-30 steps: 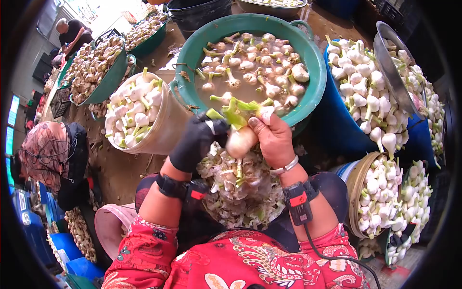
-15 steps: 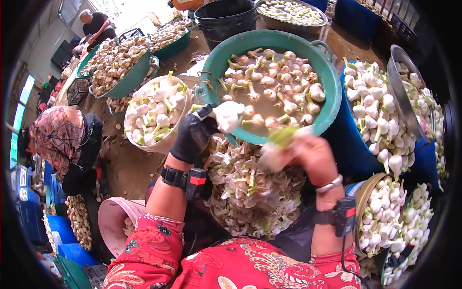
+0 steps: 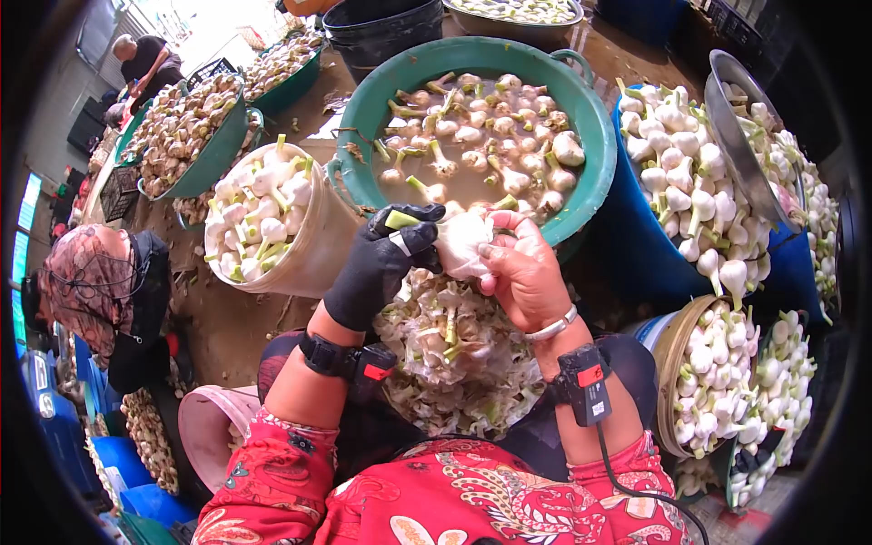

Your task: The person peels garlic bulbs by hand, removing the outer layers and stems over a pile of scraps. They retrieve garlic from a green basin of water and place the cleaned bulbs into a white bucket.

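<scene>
My left hand (image 3: 380, 271), in a black glove, is closed around a white garlic bulb (image 3: 463, 245), whose cut green stem sticks out to the left. My bare right hand (image 3: 529, 280) pinches the right side of the same bulb with thumb and fingers. Just beyond both hands is a green tub (image 3: 595, 150) of murky water with garlic bulbs (image 3: 468, 134) floating in it. Below them lies a heap of garlic skins and stem scraps (image 3: 454, 363).
To the left stands a white bucket (image 3: 313, 245) full of peeled garlic; a pink bucket (image 3: 204, 422) is nearer. Blue (image 3: 631, 218) and beige (image 3: 670, 386) containers heaped with garlic stand at right. A person (image 3: 95, 282) crouches at far left; another person (image 3: 145, 64) is behind.
My right hand has come from the right, where it was blurred with peelings, to the bulb, and the peelings are out of it. The view has shifted slightly; my left hand keeps the bulb.
</scene>
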Tool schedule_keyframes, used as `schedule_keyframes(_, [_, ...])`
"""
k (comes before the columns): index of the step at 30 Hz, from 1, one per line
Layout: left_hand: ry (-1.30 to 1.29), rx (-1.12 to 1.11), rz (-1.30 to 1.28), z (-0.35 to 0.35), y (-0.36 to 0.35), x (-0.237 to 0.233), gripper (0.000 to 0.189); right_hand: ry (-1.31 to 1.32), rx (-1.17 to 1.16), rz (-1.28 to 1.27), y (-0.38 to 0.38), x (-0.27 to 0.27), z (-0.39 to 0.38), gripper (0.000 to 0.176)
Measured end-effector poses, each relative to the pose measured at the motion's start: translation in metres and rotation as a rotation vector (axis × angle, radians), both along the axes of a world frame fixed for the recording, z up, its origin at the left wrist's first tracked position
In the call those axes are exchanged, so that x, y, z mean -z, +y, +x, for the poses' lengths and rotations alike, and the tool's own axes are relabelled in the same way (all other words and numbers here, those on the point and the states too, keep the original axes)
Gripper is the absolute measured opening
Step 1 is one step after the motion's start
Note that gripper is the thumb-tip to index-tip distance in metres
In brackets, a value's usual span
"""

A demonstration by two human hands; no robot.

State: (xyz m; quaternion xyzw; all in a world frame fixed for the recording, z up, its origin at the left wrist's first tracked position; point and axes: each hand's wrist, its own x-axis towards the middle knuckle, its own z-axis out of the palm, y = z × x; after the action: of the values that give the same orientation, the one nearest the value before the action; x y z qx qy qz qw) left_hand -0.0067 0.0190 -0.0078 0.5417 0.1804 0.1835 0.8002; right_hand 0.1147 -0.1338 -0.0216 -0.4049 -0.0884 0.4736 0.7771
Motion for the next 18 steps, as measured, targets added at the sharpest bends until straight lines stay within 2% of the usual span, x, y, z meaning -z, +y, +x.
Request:
schedule_keyframes(2, [0.080,0.076,0.230,-0.007,0.006,-0.002,0.025,0.040,-0.015,0.069,0.000,-0.005,-0.001,0.038])
schedule_keyframes(5, [0.093,-0.061,0.188,-0.007,0.029,0.024,0.030,0.135,-0.020,0.303,-0.010,-0.011,0.008,0.037])
schedule_keyframes(6, [-0.068,-0.120,-0.379,-0.005,0.037,0.027,0.035,0.138,0.018,0.330,-0.016,-0.014,0.018,0.037])
schedule_keyframes(7, [-0.125,-0.143,0.128,-0.011,0.033,0.018,0.038,0.140,0.056,0.361,-0.021,-0.020,0.027,0.037])
schedule_keyframes(8, [-0.137,-0.139,-0.166,-0.009,0.032,0.007,0.038,0.048,0.009,0.317,-0.024,-0.030,0.029,0.034])
schedule_keyframes(9, [-0.148,-0.129,-0.463,-0.005,0.031,-0.001,0.039,-0.059,-0.123,0.244,-0.025,-0.029,0.027,0.023])
schedule_keyframes(10, [-0.148,-0.128,-0.461,-0.003,0.025,-0.003,0.039,-0.185,-0.277,0.060,-0.025,-0.028,0.022,0.015])
schedule_keyframes(11, [-0.176,-0.119,-0.345,-0.003,0.018,-0.003,0.039,-0.308,-0.427,-0.130,-0.023,-0.026,0.015,0.009])
schedule_keyframes(12, [-0.202,-0.110,-0.232,-0.003,0.013,-0.001,0.040,-0.282,-0.457,-0.136,-0.019,-0.016,0.007,0.007])
schedule_keyframes(13, [-0.199,-0.108,-0.240,-0.004,0.013,0.003,0.040,-0.356,-0.479,-0.200,-0.016,-0.019,0.001,0.012])
schedule_keyframes(15, [-0.023,-0.131,1.071,-0.005,0.021,0.022,0.032,-0.593,-0.357,-0.284,-0.009,-0.015,-0.005,0.018])
schedule_keyframes(16, [0.005,-0.072,0.606,0.003,0.021,0.022,0.026,-0.593,-0.356,-0.287,-0.005,-0.014,-0.009,0.018])
schedule_keyframes(17, [0.006,-0.070,0.604,0.002,0.020,0.021,0.026,-0.889,-0.186,-0.331,0.000,-0.012,-0.013,0.022])
schedule_keyframes(18, [-0.001,-0.019,0.088,-0.001,0.017,0.018,0.026,-1.179,-0.006,-0.371,0.001,-0.009,-0.015,0.027])
